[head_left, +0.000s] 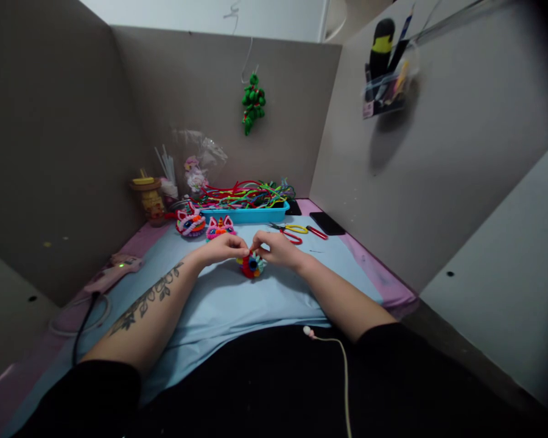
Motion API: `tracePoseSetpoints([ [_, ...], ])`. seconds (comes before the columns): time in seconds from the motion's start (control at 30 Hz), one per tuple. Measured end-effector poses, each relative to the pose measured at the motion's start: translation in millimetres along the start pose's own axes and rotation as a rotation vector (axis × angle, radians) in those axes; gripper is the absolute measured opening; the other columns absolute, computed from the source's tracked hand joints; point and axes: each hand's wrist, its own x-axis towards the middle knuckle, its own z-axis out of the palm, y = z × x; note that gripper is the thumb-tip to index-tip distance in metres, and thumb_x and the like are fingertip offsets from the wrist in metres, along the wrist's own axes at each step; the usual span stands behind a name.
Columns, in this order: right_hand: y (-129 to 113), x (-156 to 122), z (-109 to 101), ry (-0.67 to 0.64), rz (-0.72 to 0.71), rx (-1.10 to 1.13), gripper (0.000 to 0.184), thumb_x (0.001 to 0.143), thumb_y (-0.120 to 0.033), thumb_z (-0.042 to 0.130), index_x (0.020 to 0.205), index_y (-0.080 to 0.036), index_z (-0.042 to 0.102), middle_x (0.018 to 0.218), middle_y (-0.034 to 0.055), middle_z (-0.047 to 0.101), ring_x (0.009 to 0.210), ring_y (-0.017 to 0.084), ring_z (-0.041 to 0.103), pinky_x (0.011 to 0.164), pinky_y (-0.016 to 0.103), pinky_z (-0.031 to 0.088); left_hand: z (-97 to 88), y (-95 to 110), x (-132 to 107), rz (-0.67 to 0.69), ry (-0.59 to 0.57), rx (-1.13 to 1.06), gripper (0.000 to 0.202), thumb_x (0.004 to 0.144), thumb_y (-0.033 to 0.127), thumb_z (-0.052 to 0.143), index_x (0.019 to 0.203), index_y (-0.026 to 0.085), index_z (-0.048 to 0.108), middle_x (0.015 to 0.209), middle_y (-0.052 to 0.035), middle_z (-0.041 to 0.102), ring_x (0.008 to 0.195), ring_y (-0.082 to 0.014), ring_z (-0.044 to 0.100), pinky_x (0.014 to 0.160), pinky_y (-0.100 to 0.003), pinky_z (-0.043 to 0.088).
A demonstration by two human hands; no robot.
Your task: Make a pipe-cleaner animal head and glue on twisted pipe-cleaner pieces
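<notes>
Both my hands meet over a small pipe-cleaner figure (pixel 252 267) in red, yellow and pale blue, with a dark blue spot at its front. My left hand (pixel 224 248) pinches at its red top with thumb and forefinger. From the other side, my right hand (pixel 276 248) also pinches at the top, its fingers curled. The fingertips nearly touch, and the exact bit between them is too small to tell apart. Just behind my left hand stands a pink pipe-cleaner figure with pointed ears (pixel 221 226). Another colourful eared figure (pixel 190 221) stands farther left.
A blue tray (pixel 246 215) heaped with pipe cleaners (pixel 242 196) stands at the back. Scissors with red handles (pixel 292 238), yellow-handled pliers (pixel 296 229) and a black phone (pixel 327 223) lie right. A pink glue gun (pixel 114 273) with a cable lies left. Grey partitions (pixel 210 91) enclose the desk.
</notes>
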Motion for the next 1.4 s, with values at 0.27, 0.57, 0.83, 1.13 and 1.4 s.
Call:
tracePoseSetpoints([
  [0.27, -4.2, -0.1, -6.3, 0.038, 0.073, 0.146, 0.007, 0.072, -0.016, 0.055, 0.078, -0.018, 0.053, 0.074, 0.0002, 0.061, 0.069, 0.013, 0.057, 0.066, 0.025, 0.044, 0.3, 3.3, -0.6, -0.011, 0.018, 0.026, 0.039, 0.070, 0.051, 0.063, 0.074, 0.011, 0.064, 0.061, 0.0006, 0.055, 0.057, -0.0102, 0.047, 0.055, -0.022, 0.035],
  [0.57, 0.0, 1.8, 1.9, 0.063, 0.222, 0.434, 0.023, 0.069, -0.024, 0.063, 0.076, -0.021, 0.041, 0.075, -0.0007, 0.063, 0.068, 0.014, 0.060, 0.066, 0.029, 0.048, 0.7, 1.4, 1.2, 0.006, 0.017, 0.038, 0.038, 0.072, 0.049, 0.063, 0.074, 0.011, 0.064, 0.061, 0.0002, 0.056, 0.058, -0.0100, 0.047, 0.056, -0.021, 0.035],
  [0.83, 5.8, 6.1, 10.3, 0.122, 0.436, 0.791, 0.045, 0.057, -0.028, 0.075, 0.073, -0.022, 0.033, 0.064, -0.0041, 0.064, 0.057, 0.013, 0.060, 0.058, 0.028, 0.046, 0.5, 4.4, 0.8, 0.031, 0.031, 0.112, 0.039, 0.073, 0.049, 0.060, 0.078, 0.011, 0.066, 0.065, -0.0014, 0.059, 0.061, -0.0115, 0.050, 0.058, -0.022, 0.038],
  [1.13, 17.4, 5.7, 17.4, 0.131, 0.573, 0.768, 0.040, 0.054, -0.024, 0.071, 0.073, -0.022, 0.036, 0.058, -0.0074, 0.059, 0.053, 0.012, 0.056, 0.055, 0.025, 0.042, 5.5, 6.1, 5.8, 0.137, 0.154, 0.298, 0.029, 0.074, 0.041, 0.059, 0.079, 0.013, 0.067, 0.072, -0.0036, 0.064, 0.067, -0.0137, 0.055, 0.064, -0.023, 0.042],
  [1.4, 18.3, 5.6, 13.9, 0.017, 0.417, 0.564, 0.031, 0.062, -0.025, 0.067, 0.087, -0.018, 0.049, 0.074, -0.0038, 0.055, 0.067, 0.011, 0.054, 0.062, 0.024, 0.042, 6.2, 2.6, 8.2, 0.164, 0.207, 0.377, 0.025, 0.075, 0.037, 0.058, 0.077, 0.014, 0.066, 0.071, -0.0031, 0.064, 0.066, -0.0136, 0.054, 0.062, -0.023, 0.040],
])
